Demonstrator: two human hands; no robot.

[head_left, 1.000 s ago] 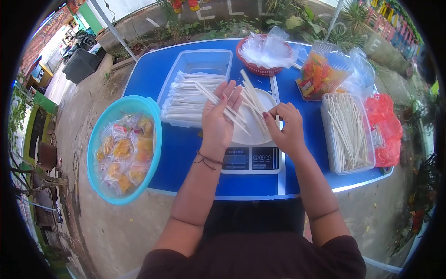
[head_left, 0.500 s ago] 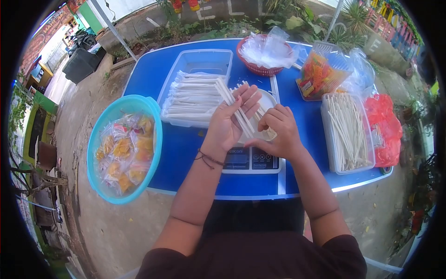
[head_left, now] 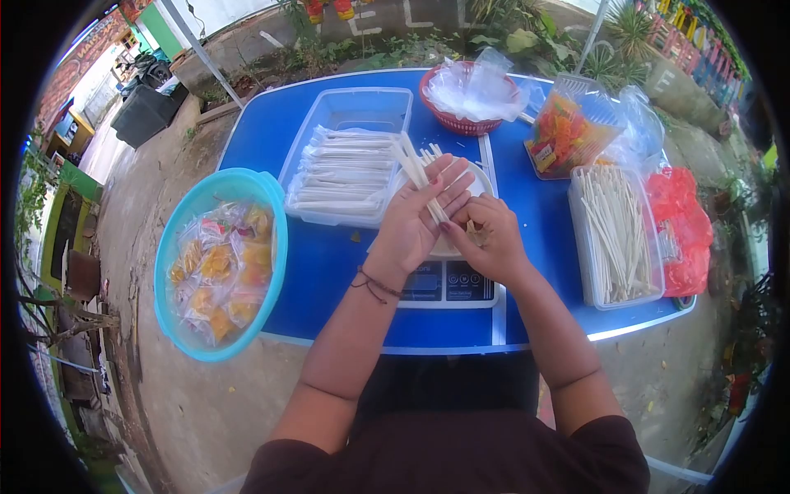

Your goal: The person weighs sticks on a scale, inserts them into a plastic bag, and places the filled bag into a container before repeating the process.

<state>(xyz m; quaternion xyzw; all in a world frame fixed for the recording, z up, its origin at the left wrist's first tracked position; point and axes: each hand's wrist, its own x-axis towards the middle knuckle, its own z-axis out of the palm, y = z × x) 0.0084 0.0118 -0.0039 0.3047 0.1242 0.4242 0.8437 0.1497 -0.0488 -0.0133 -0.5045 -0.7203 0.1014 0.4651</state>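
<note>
My left hand point(head_left: 420, 216) holds a few thin white sticks point(head_left: 415, 169) across its palm, with the thumb pressed over them. Close beside it, my right hand point(head_left: 487, 239) has its fingers curled at the lower ends of these sticks; what it pinches is too small to make out. Both hands are above a white kitchen scale point(head_left: 471, 303), which carries a round white plate point(head_left: 479, 175) with more sticks on it, partly hidden by my hands. Wrapped stick bundles point(head_left: 341, 173) lie in a clear plastic box point(head_left: 362, 100) to the left.
On the blue table point(head_left: 329, 276) are a red basket point(head_left: 465, 125) of clear bags, a tub of orange pieces point(head_left: 564, 136), a box of loose sticks point(head_left: 613, 239) and a red plastic bag point(head_left: 681, 230). A turquoise basin point(head_left: 164, 300) at left holds small filled bags.
My hands have come together, the right now touching near the sticks' lower ends. The sticks in my left hand have tilted more upright, and both hands have shifted slightly.
</note>
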